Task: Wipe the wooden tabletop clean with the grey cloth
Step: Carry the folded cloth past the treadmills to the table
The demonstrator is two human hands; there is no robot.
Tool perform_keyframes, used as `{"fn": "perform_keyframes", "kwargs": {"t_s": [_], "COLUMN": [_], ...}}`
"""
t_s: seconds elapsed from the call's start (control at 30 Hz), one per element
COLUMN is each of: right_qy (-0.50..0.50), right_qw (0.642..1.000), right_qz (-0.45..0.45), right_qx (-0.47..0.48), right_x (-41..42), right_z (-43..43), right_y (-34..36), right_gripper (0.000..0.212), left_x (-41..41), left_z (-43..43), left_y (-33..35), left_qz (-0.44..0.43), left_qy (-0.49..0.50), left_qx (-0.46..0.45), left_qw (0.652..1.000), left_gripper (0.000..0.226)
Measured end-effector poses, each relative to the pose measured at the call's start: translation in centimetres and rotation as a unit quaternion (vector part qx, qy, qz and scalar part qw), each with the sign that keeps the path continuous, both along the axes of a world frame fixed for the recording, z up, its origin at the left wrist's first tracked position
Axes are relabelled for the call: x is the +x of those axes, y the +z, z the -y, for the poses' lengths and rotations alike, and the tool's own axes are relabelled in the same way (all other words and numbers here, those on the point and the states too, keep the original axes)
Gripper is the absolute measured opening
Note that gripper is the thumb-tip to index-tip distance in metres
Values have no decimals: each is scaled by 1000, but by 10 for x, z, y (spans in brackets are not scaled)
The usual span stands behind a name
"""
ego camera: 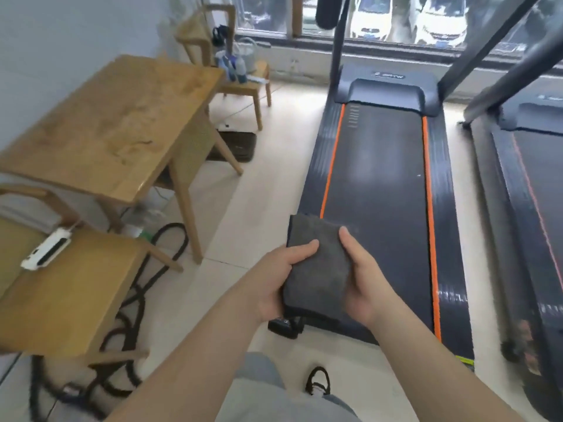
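Holding the grey cloth [318, 269] folded in front of the body, over the floor and the near end of a treadmill [380, 178]. It is not touching the wooden tabletop [112, 129], which is sitting well apart, up and to the left.

Hidden bits:
- The palms are covering the cloth's lower corners, and its underside is not showing.
- The fingers of both hands are sitting under the cloth, out of sight.
- The frame edge is cutting off the tabletop's left side. Pale marks are showing on the wood, possibly smears or just grain; motion blur is making that hard to call.
- A second treadmill [533, 193] is running off the right edge.

Around it:
- A near chair [70, 300] is standing between the person and the table, carrying a white power strip [45, 252] on its seat.
- A black hose [134, 300] is coiling on the floor under and beside that chair.
- A far chair [240, 71] beyond the table is carrying bottles [233, 67], too blurred to identify.
- A dark mat [234, 146] is lying on the floor just past the table legs.
- One shoe [318, 380] is showing at the bottom.

Hands:
- The left hand [280, 281] is gripping the cloth's left edge, thumb lying across the top.
- The right hand [362, 278] is gripping the right edge, thumb pointing up along it.
- Both forearms are bare and reaching forward from the lower frame, converging on the cloth.
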State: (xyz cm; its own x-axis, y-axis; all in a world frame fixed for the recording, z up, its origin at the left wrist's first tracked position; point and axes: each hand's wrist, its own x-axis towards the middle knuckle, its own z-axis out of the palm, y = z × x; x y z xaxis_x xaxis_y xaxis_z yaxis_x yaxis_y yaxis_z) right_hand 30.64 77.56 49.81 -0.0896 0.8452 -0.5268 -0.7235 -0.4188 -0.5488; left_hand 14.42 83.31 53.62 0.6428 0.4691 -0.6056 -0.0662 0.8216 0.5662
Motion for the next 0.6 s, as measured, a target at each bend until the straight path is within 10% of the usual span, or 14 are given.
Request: {"fn": "perform_keyframes", "kwargs": {"t_s": [0.33,0.6], "right_qy": [144,164], "right_qw": [988,984], "right_qz": [29,65], "right_qx": [-50,-22], "right_x": [-83,-184], "right_z": [-121,-270], "right_y": [3,13], "right_gripper": [39,45], "left_x": [-97,-218], "left_z": [-93,-219], "left_y": [-9,-40], "left_qz": [-212,-244], "left_qy": [132,182], "left_qx": [265,219], "left_qw": [931,927], "left_gripper": [26,36]}}
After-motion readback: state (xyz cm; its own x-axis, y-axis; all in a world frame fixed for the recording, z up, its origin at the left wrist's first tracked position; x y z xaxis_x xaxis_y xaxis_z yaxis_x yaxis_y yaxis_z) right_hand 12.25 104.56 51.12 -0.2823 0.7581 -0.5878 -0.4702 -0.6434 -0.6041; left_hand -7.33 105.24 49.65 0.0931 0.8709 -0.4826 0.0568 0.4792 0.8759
